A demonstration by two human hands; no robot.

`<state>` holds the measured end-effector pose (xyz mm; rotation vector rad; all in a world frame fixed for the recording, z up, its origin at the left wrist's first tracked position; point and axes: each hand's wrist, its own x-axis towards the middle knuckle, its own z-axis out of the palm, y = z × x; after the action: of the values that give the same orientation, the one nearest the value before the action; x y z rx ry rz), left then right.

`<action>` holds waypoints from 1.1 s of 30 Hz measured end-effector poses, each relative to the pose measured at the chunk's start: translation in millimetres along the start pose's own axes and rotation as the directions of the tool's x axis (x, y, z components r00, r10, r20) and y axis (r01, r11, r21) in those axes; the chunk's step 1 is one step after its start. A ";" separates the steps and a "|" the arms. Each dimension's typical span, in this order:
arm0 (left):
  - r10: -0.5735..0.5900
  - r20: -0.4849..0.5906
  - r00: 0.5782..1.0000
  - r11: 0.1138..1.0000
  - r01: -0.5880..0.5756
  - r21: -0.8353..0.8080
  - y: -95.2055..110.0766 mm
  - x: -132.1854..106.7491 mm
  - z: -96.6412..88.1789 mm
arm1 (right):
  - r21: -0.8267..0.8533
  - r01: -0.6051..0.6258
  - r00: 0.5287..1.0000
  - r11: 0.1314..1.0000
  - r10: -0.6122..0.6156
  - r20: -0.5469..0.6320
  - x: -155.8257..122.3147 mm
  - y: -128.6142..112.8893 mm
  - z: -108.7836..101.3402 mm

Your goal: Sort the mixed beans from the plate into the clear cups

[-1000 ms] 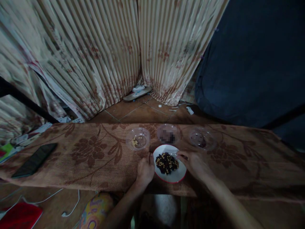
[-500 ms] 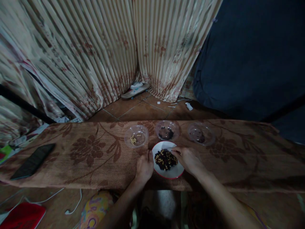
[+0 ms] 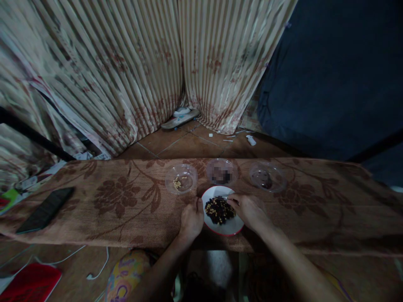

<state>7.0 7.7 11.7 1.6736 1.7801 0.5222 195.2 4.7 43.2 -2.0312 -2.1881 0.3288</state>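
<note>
A white plate (image 3: 208,219) with a red rim sits at the table's near edge, holding a heap of dark beans mixed with yellow kernels (image 3: 219,210). My left hand (image 3: 192,219) grips the plate's left rim. Over the plate's right side, my right hand (image 3: 248,211) is closed on thin, shiny tweezers (image 3: 223,197), whose tips lie over the heap's far edge. Behind the plate stand three clear plastic bowls: the left bowl (image 3: 189,184) has some yellow kernels, the middle bowl (image 3: 209,178) has blurred dark contents, and the right bowl (image 3: 278,180) has a few dark pieces.
A brown flowered cloth (image 3: 141,226) covers the long table. A dark phone (image 3: 45,210) lies at its left end. Beyond are striped curtains (image 3: 151,63), a skateboard (image 3: 179,121) and small litter on the tiled floor. White cables (image 3: 107,262) trail at lower left.
The view has shifted slightly. Both hands stay at the plate, with the tweezers still over the heap's far side.
</note>
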 end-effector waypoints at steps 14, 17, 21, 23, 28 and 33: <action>-0.004 -0.001 1.000 1.000 0.004 0.003 0.8 0.6 -0.3 | 0.032 0.049 0.998 0.998 -0.048 -0.042 0.6 4.0 5.3; -0.029 0.008 1.000 1.000 0.029 0.006 3.0 -0.2 -2.1 | 0.035 0.053 0.998 0.998 -0.052 -0.034 1.3 4.4 5.2; -0.021 0.000 1.000 1.000 0.021 0.007 3.7 -0.3 -2.2 | 0.038 0.047 0.999 0.998 -0.046 -0.025 1.2 3.0 4.2; -0.006 -0.008 1.000 1.000 0.006 0.002 2.9 -0.1 -1.4 | 0.034 0.051 0.998 0.998 -0.050 -0.023 0.9 2.0 3.7; -0.001 -0.010 1.000 1.000 0.001 0.008 1.3 -0.1 -0.4 | 0.037 0.065 0.998 0.997 -0.064 -0.028 0.4 1.4 3.5; -0.003 0.003 1.000 1.000 0.003 0.019 0.6 0.2 -0.5 | 0.025 0.074 0.997 0.997 -0.074 -0.033 -0.2 2.7 3.6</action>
<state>7.2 8.0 12.4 1.6836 1.7904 0.5018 196.9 4.4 39.0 -1.9227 -2.2210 0.3122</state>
